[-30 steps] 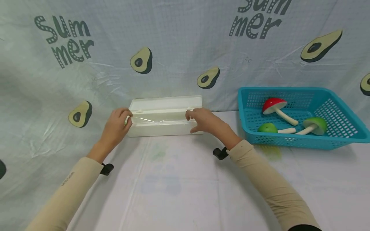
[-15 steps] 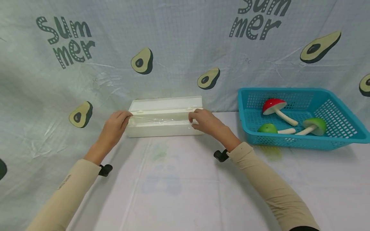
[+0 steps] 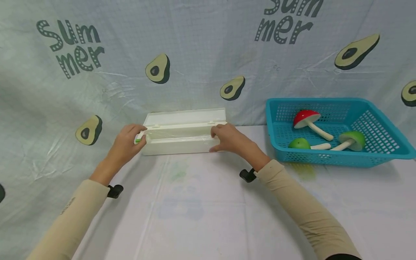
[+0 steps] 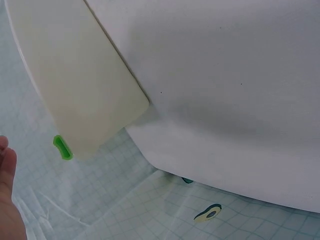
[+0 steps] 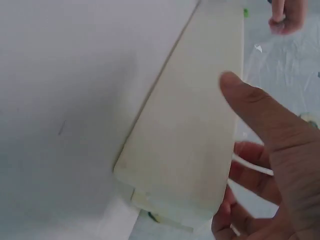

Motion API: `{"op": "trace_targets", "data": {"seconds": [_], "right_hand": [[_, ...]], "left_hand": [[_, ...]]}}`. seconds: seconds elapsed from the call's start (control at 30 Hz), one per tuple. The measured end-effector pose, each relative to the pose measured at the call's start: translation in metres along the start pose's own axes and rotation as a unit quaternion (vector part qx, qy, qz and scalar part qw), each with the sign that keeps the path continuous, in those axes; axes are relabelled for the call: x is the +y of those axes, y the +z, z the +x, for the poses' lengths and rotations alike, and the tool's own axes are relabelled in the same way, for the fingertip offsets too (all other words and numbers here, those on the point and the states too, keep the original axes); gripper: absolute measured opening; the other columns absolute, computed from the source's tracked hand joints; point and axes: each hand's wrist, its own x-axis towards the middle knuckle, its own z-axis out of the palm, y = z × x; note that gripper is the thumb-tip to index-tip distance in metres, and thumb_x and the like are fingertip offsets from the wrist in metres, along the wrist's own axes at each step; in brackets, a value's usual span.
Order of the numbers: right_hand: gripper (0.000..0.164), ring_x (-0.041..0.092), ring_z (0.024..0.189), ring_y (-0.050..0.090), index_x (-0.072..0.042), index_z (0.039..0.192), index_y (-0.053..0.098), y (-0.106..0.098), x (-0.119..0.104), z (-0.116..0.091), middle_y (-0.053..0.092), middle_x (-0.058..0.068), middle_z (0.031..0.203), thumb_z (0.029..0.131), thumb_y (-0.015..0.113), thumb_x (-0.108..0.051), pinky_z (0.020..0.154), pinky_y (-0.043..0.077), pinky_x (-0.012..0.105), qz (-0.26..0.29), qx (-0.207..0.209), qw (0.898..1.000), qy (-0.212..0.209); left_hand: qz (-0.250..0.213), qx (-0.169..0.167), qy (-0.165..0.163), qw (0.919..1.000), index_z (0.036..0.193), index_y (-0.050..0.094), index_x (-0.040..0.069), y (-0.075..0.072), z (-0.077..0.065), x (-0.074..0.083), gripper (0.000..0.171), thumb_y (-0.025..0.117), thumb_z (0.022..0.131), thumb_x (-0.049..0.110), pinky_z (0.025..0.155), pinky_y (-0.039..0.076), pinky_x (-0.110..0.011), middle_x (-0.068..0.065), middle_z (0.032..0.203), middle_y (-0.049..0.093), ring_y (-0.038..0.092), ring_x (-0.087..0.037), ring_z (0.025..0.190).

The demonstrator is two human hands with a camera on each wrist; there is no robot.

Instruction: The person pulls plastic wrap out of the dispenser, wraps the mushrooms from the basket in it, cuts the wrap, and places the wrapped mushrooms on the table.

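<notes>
A white cling film dispenser (image 3: pixel 182 146) stands against the back sheet, its long lid (image 3: pixel 185 116) raised. Clear film (image 3: pixel 195 139) shows along its opening. My left hand (image 3: pixel 125 141) is at the left end, thumb and fingers apart, with the small green slide cutter (image 3: pixel 138 139) showing in the gap. In the left wrist view its fingertips (image 4: pixel 4 150) are clear of the dispenser. My right hand (image 3: pixel 232 139) is at the right end. Its thumb (image 5: pixel 245 97) is spread in front of the front face, and the fingers curve behind the upper edge.
A blue plastic basket (image 3: pixel 325 157) on the right holds a red-capped toy mushroom (image 3: pixel 306 118) and two green-capped toy mushrooms (image 3: pixel 299 143). A sheet (image 3: pixel 195 36) printed with avocados hangs behind. White cloth (image 3: pixel 201 216) covers the table.
My left thumb and fingers, close together at the dispenser's left end half a second ago, have spread and moved slightly left. My right thumb has lowered away from its fingers.
</notes>
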Motion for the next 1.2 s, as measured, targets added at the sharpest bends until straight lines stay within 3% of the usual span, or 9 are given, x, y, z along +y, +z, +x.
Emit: {"op": "trace_targets", "data": {"seconds": [0.13,0.27,0.43,0.57,0.7,0.77,0.9,1.07,1.2], "right_hand": [[0.075,0.034,0.094,0.055,-0.005,0.119,0.054,0.004,-0.017,0.005,0.060,0.009,0.112,0.074,0.086,-0.058,0.081,0.051,0.046,-0.096,-0.016,0.995,0.031],[0.065,0.037,0.089,0.057,-0.005,0.118,0.053,0.011,-0.025,0.007,0.060,0.011,0.110,0.087,0.073,-0.059,0.074,0.053,0.049,-0.147,0.025,0.988,0.051],[0.025,0.024,0.075,0.059,-0.009,0.106,0.064,0.009,-0.017,0.005,0.062,0.007,0.095,0.105,0.058,-0.033,0.064,0.053,0.038,-0.050,0.111,0.991,0.059],[0.022,0.019,0.073,0.057,-0.009,0.103,0.069,-0.003,-0.008,0.007,0.062,0.005,0.087,0.107,0.056,-0.026,0.061,0.051,0.034,0.013,0.146,0.987,0.059],[0.022,0.021,0.080,0.063,-0.011,0.109,0.074,-0.015,-0.002,0.014,0.068,0.006,0.097,0.105,0.060,-0.027,0.064,0.053,0.036,0.014,0.134,0.989,0.054],[0.022,0.022,0.086,0.065,-0.012,0.112,0.075,-0.021,0.001,0.017,0.070,0.006,0.103,0.103,0.062,-0.027,0.068,0.055,0.036,0.015,0.123,0.991,0.052],[0.022,0.024,0.095,0.067,-0.012,0.114,0.077,-0.030,0.007,0.022,0.074,0.007,0.107,0.101,0.065,-0.027,0.077,0.055,0.035,0.058,0.105,0.992,0.048],[0.026,0.028,0.104,0.067,-0.009,0.117,0.077,-0.037,0.015,0.026,0.074,0.010,0.115,0.101,0.065,-0.027,0.088,0.053,0.036,0.135,0.087,0.984,0.074],[0.027,0.029,0.108,0.067,-0.008,0.119,0.076,-0.042,0.022,0.035,0.073,0.011,0.119,0.101,0.065,-0.026,0.090,0.054,0.040,0.149,0.079,0.981,0.099]], "left_hand": [[0.010,0.000,-0.001,1.0000,0.107,0.064,-0.009,-0.001,-0.001,-0.002,0.026,0.063,0.083,-0.019,0.078,0.052,-0.050,-0.023,0.101,0.064,0.059,-0.039,0.092],[0.011,0.009,-0.001,0.9999,0.106,0.064,-0.009,0.000,-0.001,-0.002,0.026,0.063,0.083,-0.021,0.079,0.053,-0.049,-0.023,0.101,0.064,0.060,-0.040,0.092],[0.005,0.004,-0.015,0.9999,0.109,0.064,-0.008,-0.002,-0.002,-0.001,0.023,0.065,0.088,-0.017,0.080,0.055,-0.049,-0.023,0.103,0.065,0.064,-0.039,0.094],[-0.010,0.014,-0.060,0.9980,0.108,0.067,-0.006,-0.008,-0.001,-0.003,0.020,0.068,0.090,-0.013,0.082,0.056,-0.036,-0.019,0.103,0.066,0.068,-0.035,0.095],[-0.043,0.031,-0.095,0.9941,0.099,0.071,-0.004,-0.014,-0.001,-0.007,0.012,0.073,0.088,-0.009,0.081,0.048,-0.008,-0.016,0.099,0.068,0.069,-0.029,0.091],[-0.058,0.036,-0.103,0.9924,0.097,0.072,-0.003,-0.015,-0.001,-0.009,0.010,0.074,0.088,-0.007,0.081,0.042,-0.001,-0.016,0.097,0.069,0.068,-0.022,0.090],[-0.085,0.046,-0.121,0.9879,0.100,0.072,-0.005,-0.016,0.000,-0.011,0.011,0.074,0.089,-0.004,0.082,0.043,-0.002,-0.017,0.100,0.071,0.064,-0.009,0.091],[-0.132,0.049,-0.177,0.9741,0.103,0.072,-0.005,-0.015,0.008,-0.011,0.012,0.071,0.094,0.001,0.084,0.046,-0.004,-0.019,0.111,0.071,0.063,0.002,0.096],[-0.140,0.062,-0.202,0.9675,0.103,0.073,-0.006,-0.008,0.015,-0.012,0.014,0.071,0.094,0.005,0.078,0.046,-0.005,-0.020,0.108,0.073,0.059,0.013,0.088]]}}
